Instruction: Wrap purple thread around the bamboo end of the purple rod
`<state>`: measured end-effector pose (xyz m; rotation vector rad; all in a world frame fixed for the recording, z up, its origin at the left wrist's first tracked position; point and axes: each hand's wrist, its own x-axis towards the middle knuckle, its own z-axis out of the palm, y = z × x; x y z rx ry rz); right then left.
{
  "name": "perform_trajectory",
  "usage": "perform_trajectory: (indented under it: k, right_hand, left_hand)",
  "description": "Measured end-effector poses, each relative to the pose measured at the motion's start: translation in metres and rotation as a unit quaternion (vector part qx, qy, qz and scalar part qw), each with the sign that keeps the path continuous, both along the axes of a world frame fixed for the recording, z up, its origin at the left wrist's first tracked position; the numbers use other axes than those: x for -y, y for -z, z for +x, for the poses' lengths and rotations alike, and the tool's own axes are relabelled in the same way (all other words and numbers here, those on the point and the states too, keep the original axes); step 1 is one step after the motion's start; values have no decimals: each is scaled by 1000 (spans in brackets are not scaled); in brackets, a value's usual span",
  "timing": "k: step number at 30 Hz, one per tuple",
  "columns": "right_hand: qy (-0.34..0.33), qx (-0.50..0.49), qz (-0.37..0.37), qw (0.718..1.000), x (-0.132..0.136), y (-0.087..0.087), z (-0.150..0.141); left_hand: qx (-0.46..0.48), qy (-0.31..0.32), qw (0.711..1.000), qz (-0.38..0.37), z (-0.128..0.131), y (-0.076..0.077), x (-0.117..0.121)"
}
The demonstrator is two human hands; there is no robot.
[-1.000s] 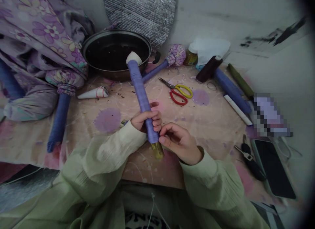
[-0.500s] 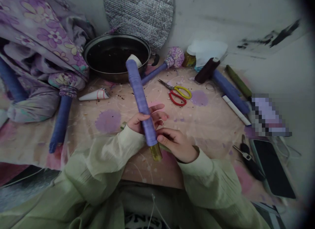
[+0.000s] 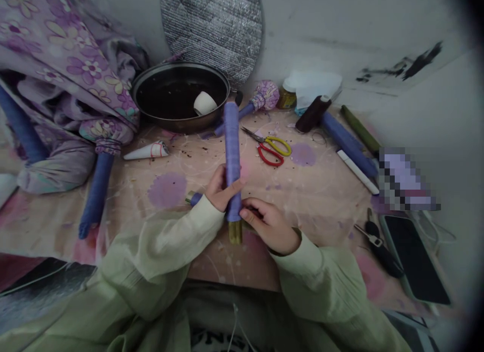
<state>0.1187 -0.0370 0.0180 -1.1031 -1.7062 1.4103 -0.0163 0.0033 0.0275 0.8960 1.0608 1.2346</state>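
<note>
Unwinding looks like the main risk for the purple-wrapped rod (image 3: 232, 155), held over the near middle of the tablecloth (image 3: 298, 190): if pressure eases at its lower edge, the smooth bands could loosen or ride up the ridged, olive-coloured end (image 3: 235, 232). The left hand (image 3: 220, 190) grasps the rod with its thumb across the front; the right hand (image 3: 270, 226) has thumb and forefinger drawn together at the wrap's lower right edge, though whether they pinch a loose end I cannot tell. Too wide a swing might knock the red-and-yellow-handled scissors (image 3: 271, 145) to the right, or the round, dark pan (image 3: 180, 124) beyond, where a smooth white cup-like piece (image 3: 204, 104) sits. Farther out lie a tapered white cone (image 3: 145, 151), soft, gathered floral fabric (image 3: 91, 69) at left and a dark thread spool (image 3: 313, 115) at far right.
</note>
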Motion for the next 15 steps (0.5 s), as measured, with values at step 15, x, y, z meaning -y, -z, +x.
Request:
perform_trajectory:
  k: [15]
  right_hand:
    - [49,-63,-10,997,-2,-11,6]
  left_hand:
    - [114,79,988,-70,-11,-4,-6]
